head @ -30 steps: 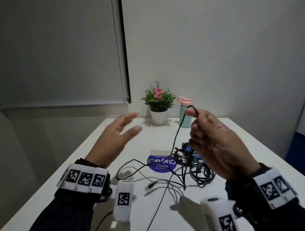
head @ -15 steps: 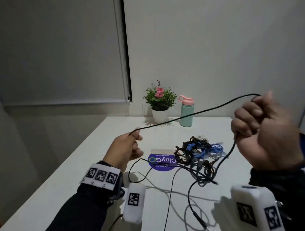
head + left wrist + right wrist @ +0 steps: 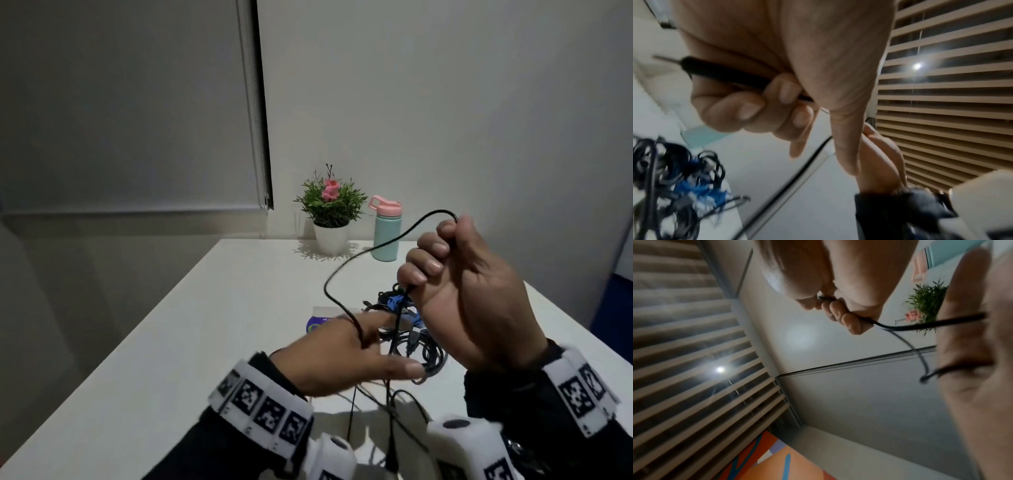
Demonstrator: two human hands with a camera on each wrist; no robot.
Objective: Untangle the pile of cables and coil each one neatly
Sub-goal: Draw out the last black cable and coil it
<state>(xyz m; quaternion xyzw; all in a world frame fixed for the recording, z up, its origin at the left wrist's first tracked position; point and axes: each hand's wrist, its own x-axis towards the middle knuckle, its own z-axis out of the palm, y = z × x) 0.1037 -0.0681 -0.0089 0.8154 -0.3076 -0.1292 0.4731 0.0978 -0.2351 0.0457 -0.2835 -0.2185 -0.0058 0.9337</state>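
One thin black cable (image 3: 346,270) arcs in a slack loop between both hands. My right hand (image 3: 442,253) is raised in a fist around that cable, which leaves the top of the fist and hangs below it to the pile. In the right wrist view my right hand (image 3: 836,308) has its fingers curled tight on the cable (image 3: 920,326). My left hand (image 3: 346,346) is low, in front of the pile, blurred. In the left wrist view my left hand (image 3: 777,100) holds a stretch of the black cable (image 3: 725,71) in curled fingers. The tangled pile (image 3: 411,329) of black and blue cables lies on the white table (image 3: 222,308).
A potted plant (image 3: 330,205) and a mint bottle with a pink lid (image 3: 387,229) stand at the table's far edge by the wall. A purple round sticker (image 3: 317,323) lies left of the pile. Loose cable ends trail toward the near edge.
My left hand has swung right and down toward the pile. My right hand has come back toward the centre. The cable, stretched taut between them before, now hangs in a slack loop.
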